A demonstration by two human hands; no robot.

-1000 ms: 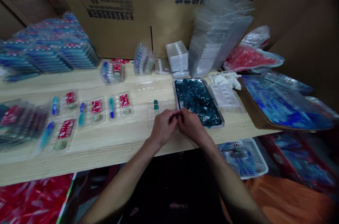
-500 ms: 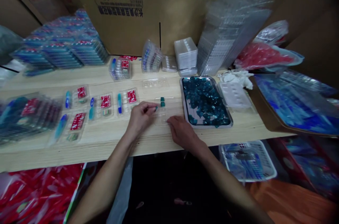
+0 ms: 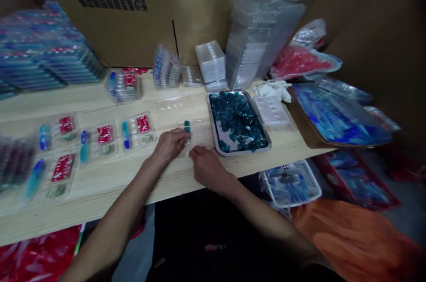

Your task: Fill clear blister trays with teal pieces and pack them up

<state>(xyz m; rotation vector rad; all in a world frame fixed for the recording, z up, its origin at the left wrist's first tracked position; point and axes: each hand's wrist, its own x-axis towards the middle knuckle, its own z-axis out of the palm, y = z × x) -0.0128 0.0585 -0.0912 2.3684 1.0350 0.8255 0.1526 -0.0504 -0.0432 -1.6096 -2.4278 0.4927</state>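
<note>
A clear plastic blister tray (image 3: 201,127) lies on the table in front of me, with small teal pieces (image 3: 187,125) in a column at its left side. My left hand (image 3: 171,143) pinches at the lower end of that column, its fingertips on a small teal piece that is mostly hidden. Close by on the right, my right hand (image 3: 209,167) rests at the near part of the tray with its fingers curled together. Whatever those fingers may hold is hidden. A metal tray (image 3: 216,140) heaped with shiny teal pieces (image 3: 236,117) stands just beyond my right hand.
Filled packs with blue pens and red packets (image 3: 105,134) lie to the left, before stacked packs (image 3: 43,51). Tall stacks of clear trays (image 3: 248,37) stand behind. A box of blue items (image 3: 342,113) is at right; a white basket (image 3: 313,184) sits below the table edge.
The view has swung, so the table things appear farther left. My left hand has brought its teal piece in against the column in the blister tray. My right hand stays near the tray.
</note>
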